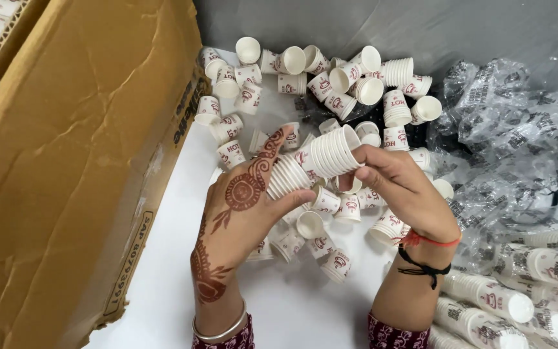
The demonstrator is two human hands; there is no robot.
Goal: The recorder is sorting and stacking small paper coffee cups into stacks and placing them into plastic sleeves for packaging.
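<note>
Two hands are being held over a white table (292,310), and between them a nested stack of small paper cups (314,163) is being gripped, raised just above the table and tilted almost on its side. The lower end of the stack is being cupped by the left hand (243,207), its fingers (278,143) being laid flat along the cups while the thumb is being pressed in from below. The open, upper end is being pinched by the right hand (398,187), its fingers (372,158) being curled close together round the rims.

Many loose cups (330,84) of the same white-and-red kind are lying scattered on the table beyond and under the hands, some upright, some tipped over. A large cardboard box (66,148) is standing at the left, touching the table edge. Crumpled clear plastic wrapping (511,123) is lying at the right, and wrapped sleeves of cups (518,284) are lying below it.

The stack is being judged very light and thin-walled, easily crushed by a hard squeeze and apt to slide apart at the joints. It is best being taken at both ends, with gentle pressure along its length.
</note>
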